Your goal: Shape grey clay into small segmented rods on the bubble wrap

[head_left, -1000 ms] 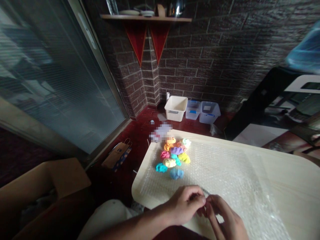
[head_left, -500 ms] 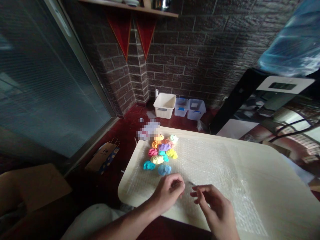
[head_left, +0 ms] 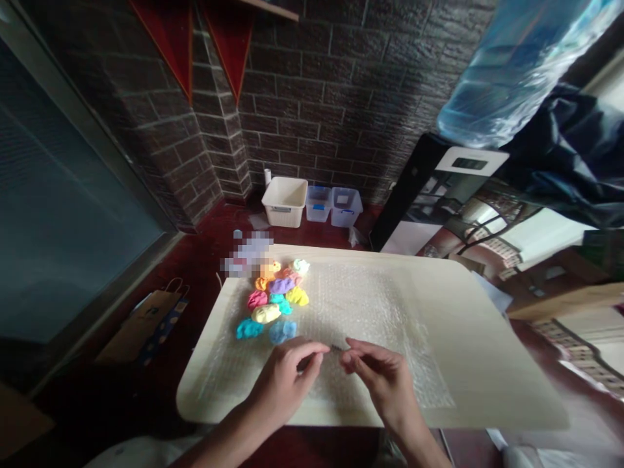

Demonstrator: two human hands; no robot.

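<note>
Over the near part of the bubble wrap [head_left: 361, 305], a small, thin, dark piece [head_left: 336, 348] spans the gap between my two hands; its kind is too small to make out. The fingertips of my left hand [head_left: 287, 370] are pinched at its left end. My right hand [head_left: 380, 374], fingers curled and closed, grips around its right end. Just beyond the left hand lies a pale blue crumpled bundle [head_left: 283, 332]. Several other soft, bunched bundles sit behind it, among them a teal one [head_left: 249, 328], a cream one [head_left: 266, 314], a purple one [head_left: 281, 286] and a yellow one [head_left: 298, 296].
The light wooden table [head_left: 487, 351] has rounded corners. On the floor behind it stand a cream basket [head_left: 285, 201] and two clear plastic bins [head_left: 346, 208]. A water dispenser [head_left: 414, 195] is at the right; a paper bag [head_left: 141, 325] lies left of the table.
My hands have come closer together, and the left fingertips now meet the dark piece that was at the right hand. The view has turned right, shifting the table and bundles leftward.
</note>
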